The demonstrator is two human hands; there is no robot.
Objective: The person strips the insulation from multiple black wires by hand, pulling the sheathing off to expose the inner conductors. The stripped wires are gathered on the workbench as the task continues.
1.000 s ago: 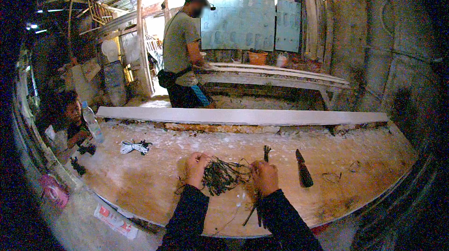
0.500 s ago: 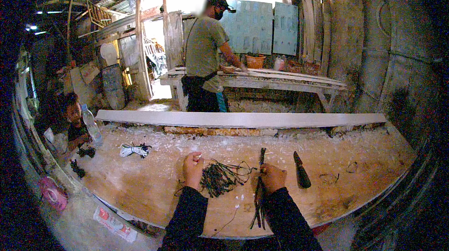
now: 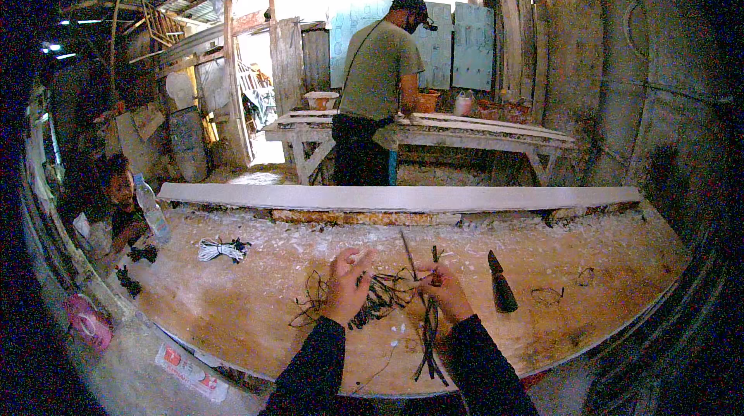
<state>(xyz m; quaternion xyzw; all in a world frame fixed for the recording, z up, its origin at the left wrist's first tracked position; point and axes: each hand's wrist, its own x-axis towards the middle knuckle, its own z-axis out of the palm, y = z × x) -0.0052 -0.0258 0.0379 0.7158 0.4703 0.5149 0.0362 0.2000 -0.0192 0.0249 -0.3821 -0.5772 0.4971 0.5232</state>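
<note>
My right hand (image 3: pixel 445 290) is closed round a small bundle of thin dark strips (image 3: pixel 428 342), whose ends hang below it over the wooden table. A single dark strip (image 3: pixel 408 253) slants up and to the left from its fingertips. My left hand (image 3: pixel 348 286) is beside it, fingers partly stretched and apart, with nothing plain to see in them. Beneath and beside that hand lies a loose heap of dark strips (image 3: pixel 381 297), partly hidden by it. Thin dark loops (image 3: pixel 311 300) spread out on its left side.
A dark pointed tool, apparently a knife (image 3: pixel 502 286), lies right of my hands. A tied white cord bundle (image 3: pixel 222 249), dark clumps (image 3: pixel 142 253) and a plastic bottle (image 3: pixel 152 210) sit left. A long white board (image 3: pixel 403 197) spans the far edge. Another person (image 3: pixel 376 75) stands beyond; one sits at left.
My left hand has moved right and its fingers have loosened. One strip now sticks out separately from my right hand's fingers. The person beyond has shifted right and leans over the bench.
</note>
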